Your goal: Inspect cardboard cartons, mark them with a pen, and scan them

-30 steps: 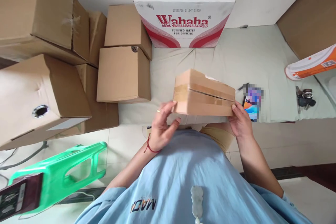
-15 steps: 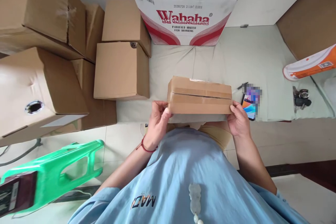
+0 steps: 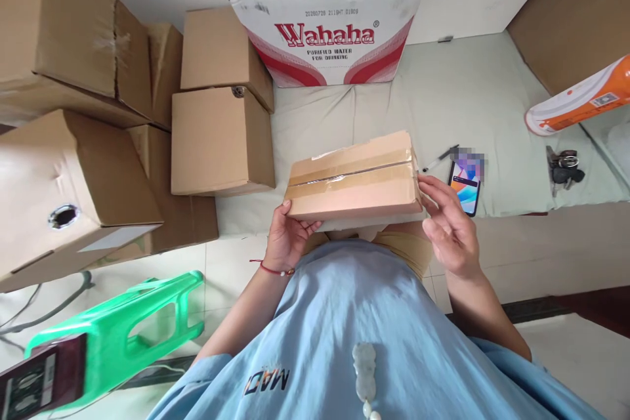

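A small flat cardboard box (image 3: 352, 177), its seam closed with clear tape, is held in front of my body and tilted, right end higher. My left hand (image 3: 290, 230) grips its near left corner, thumb at the edge and fingers underneath. At the box's right end is my right hand (image 3: 451, 226), open with fingers apart and fingertips at the end face; whether they press on it I cannot tell. Just beyond that hand lie a smartphone (image 3: 465, 189) with a lit screen and a pen (image 3: 440, 159).
Larger cardboard boxes (image 3: 221, 141) are stacked on the left. A white and red water carton (image 3: 325, 26) stands at the back. On the right are keys (image 3: 565, 167) and an orange-white cylinder (image 3: 575, 102). A green plastic stool (image 3: 113, 328) stands at lower left.
The small box has tilted, its right end rising and its left end shifting left. My left hand now reaches under it. My right hand's fingers have loosened from the right corner and spread.
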A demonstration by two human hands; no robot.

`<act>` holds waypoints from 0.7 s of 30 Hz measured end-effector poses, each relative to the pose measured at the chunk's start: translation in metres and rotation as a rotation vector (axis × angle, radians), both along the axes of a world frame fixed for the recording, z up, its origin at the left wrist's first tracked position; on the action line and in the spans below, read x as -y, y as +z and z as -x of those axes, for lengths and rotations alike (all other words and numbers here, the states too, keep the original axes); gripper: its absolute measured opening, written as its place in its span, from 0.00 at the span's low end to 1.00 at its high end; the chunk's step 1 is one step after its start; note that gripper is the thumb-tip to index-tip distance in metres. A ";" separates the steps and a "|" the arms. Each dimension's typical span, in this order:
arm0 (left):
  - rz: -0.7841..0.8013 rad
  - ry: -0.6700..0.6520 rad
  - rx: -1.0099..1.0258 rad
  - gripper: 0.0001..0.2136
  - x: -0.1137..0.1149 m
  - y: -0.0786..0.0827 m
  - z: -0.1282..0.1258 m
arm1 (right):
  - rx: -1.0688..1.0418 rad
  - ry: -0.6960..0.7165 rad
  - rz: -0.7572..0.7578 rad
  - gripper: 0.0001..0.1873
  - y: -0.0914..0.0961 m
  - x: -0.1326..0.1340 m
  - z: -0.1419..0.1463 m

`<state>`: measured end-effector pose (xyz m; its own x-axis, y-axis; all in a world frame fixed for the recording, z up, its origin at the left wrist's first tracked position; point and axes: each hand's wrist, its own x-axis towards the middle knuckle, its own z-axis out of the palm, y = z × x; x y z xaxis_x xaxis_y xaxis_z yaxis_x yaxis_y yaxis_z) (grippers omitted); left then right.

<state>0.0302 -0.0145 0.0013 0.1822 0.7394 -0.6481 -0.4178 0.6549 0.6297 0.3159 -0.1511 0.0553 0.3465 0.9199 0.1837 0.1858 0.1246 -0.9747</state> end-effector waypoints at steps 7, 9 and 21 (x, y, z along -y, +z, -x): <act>0.117 -0.065 0.171 0.23 0.004 0.005 -0.006 | 0.234 0.119 -0.217 0.34 0.045 0.009 0.015; 0.114 -0.078 0.182 0.23 0.005 0.005 -0.007 | 0.290 0.105 -0.255 0.37 0.044 0.007 0.016; -0.224 -0.024 -0.028 0.31 -0.002 0.005 0.006 | 0.190 -0.201 -0.037 0.17 0.025 0.015 0.011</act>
